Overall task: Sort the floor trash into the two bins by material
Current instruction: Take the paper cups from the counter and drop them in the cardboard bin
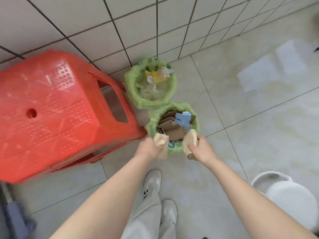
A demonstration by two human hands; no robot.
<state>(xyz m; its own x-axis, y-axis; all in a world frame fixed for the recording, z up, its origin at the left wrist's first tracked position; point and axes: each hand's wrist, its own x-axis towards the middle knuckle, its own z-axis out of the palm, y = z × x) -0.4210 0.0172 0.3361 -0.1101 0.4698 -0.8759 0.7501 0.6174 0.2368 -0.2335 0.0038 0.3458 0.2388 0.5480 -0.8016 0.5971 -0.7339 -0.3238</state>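
Observation:
Two small bins with green liners stand on the floor by the tiled wall. The far bin (131,83) holds clear plastic film and a yellow wrapper. The near bin (153,116) holds brown cardboard and blue paper pieces. My left hand (149,149) grips a crumpled beige paper piece (160,139) at the near bin's left rim. My right hand (203,150) grips another flattened beige paper piece (189,140) at its right rim. Both hands hover over the near edge of that bin.
A stack of red plastic stools (51,109) stands left of the bins, touching the near one. A white bucket (290,197) sits at lower right. A mop head (15,216) lies at lower left. My feet (152,183) stand just behind the bins.

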